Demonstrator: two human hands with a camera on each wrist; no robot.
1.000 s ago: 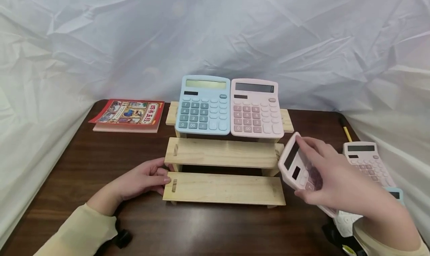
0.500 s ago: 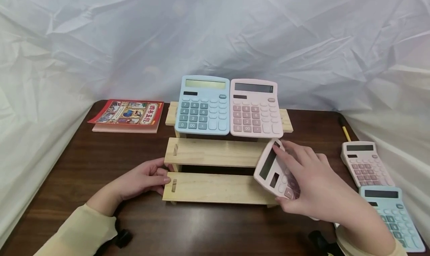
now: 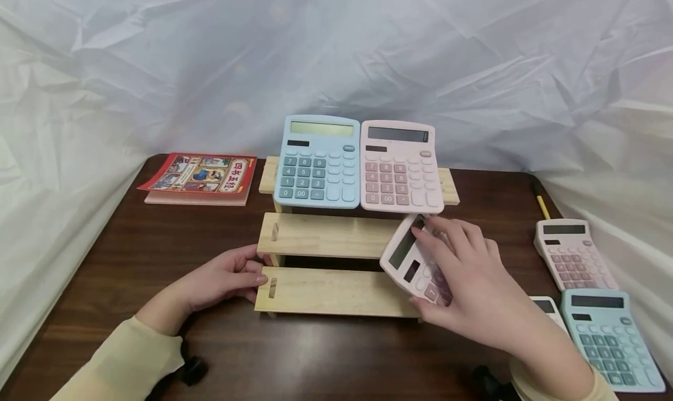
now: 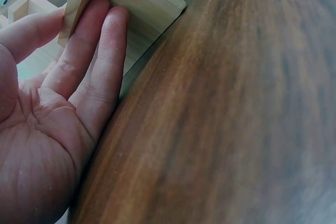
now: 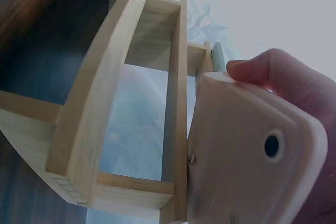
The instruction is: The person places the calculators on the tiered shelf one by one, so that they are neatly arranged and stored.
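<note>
My right hand (image 3: pixel 473 284) grips a pink calculator (image 3: pixel 403 255) by its sides, tilted over the right part of the wooden stepped rack (image 3: pixel 326 293). In the right wrist view the calculator's smooth back (image 5: pixel 236 156) lies close against the middle step's edge. At the rack's left end, my left hand (image 3: pixel 223 281) pinches the lowest step, thumb on top and fingers underneath. The left wrist view shows its fingers (image 4: pixel 107 56) against the wood. On the top step, a blue calculator (image 3: pixel 342 161) and another pink calculator (image 3: pixel 415 170) stand side by side, leaning back.
To the right lie a pink calculator (image 3: pixel 575 255), a blue calculator (image 3: pixel 610 336) and a white one (image 3: pixel 547 305), partly behind my forearm. Beyond them is a yellow pen (image 3: pixel 543 207). A red book (image 3: pixel 202 176) lies at the back left. White sheeting (image 3: pixel 336 50) surrounds the table.
My right hand has carried the pink calculator leftward from beside the rack to over its lower steps. My left hand keeps its pinch on the lowest step.
</note>
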